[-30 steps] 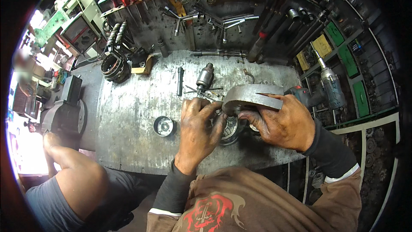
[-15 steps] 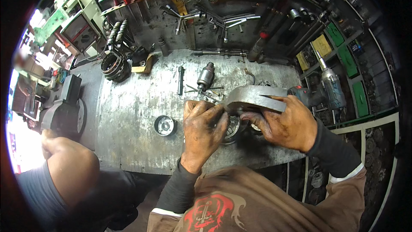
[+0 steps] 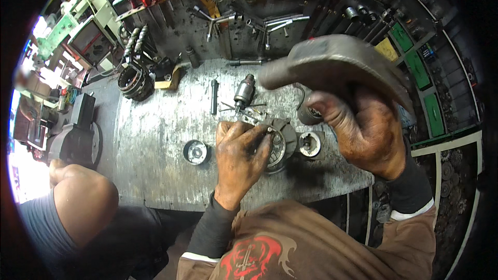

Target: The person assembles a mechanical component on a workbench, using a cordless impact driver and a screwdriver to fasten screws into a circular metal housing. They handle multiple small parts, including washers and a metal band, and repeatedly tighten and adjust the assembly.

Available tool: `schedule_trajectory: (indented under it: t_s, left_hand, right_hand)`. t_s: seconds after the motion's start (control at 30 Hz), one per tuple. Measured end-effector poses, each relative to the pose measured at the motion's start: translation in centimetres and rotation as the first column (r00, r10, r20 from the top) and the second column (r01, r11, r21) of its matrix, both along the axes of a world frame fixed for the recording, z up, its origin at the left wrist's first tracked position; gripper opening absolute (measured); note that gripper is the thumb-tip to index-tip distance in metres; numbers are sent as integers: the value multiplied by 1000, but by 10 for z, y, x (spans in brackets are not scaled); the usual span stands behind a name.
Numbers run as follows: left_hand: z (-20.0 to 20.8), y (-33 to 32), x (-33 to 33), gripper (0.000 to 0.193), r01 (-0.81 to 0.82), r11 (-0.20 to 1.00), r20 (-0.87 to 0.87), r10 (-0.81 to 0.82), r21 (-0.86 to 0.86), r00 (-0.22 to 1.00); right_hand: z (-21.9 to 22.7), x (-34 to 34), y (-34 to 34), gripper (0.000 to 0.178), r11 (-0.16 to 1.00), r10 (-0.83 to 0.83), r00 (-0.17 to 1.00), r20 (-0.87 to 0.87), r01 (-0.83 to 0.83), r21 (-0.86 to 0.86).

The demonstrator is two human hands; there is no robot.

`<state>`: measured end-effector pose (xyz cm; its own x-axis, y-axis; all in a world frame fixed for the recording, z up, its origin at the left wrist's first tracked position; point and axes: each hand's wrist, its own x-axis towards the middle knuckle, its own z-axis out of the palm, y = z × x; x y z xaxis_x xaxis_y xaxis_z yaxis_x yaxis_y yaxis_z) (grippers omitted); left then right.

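My right hand [image 3: 371,135] is raised over the right side of the bench, closed around a heavy curved grey metal piece [image 3: 332,54] shaped like a brake shoe. Below and left of it, a round metal housing [image 3: 284,137] with an open, ribbed inside sits on the bench. My left hand [image 3: 238,150] rests against the housing's left rim with fingers and thumb pinched. A small bright tip shows at the fingertips, but what they hold is mostly hidden. Close to the housing's right side stands a round part with a pale ring [image 3: 310,145].
A shallow round metal cap [image 3: 196,152], a dark rod [image 3: 214,97] and a cylindrical motor part [image 3: 244,91] with loose bolts lie on the metal bench [image 3: 150,150]. A wire-wound ring [image 3: 134,82] stands behind. Leftward are a bench grinder [image 3: 75,140] and another person's bent limb [image 3: 85,197].
My right hand has lifted the curved metal piece up and away from the housing, uncovering it and the pale-ringed part. My left hand stays at the housing's rim.
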<state>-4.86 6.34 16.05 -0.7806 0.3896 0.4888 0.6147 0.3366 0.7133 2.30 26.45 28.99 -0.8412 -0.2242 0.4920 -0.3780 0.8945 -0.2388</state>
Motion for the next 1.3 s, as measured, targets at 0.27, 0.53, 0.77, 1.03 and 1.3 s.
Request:
schedule_trajectory:
  t_s: [0.27,0.53,0.77,1.03,1.3]
  left_hand:
    - [3,-1,0,22,-19,999,-22,18,-43,1000]
    - [12,1,3,23,-26,989,24,30,-144,999]
    - [20,1,5,27,12,989,123,6,-144,992]
    - [17,5,1,22,5,991,100,8,-132,995]
    - [18,9,4,19,-43,991,21,46,-126,999]
  right_hand:
    - [-39,19,34,22,981,-112,993,34,105,161]
    - [-199,143,55,59,771,-533,766,360,614,-166]
    - [-296,154,-2,48,824,-408,812,418,524,-215]
    - [-257,125,64,18,684,-669,741,-62,580,-443]
    - [-173,95,227,61,424,-580,775,250,549,-720]
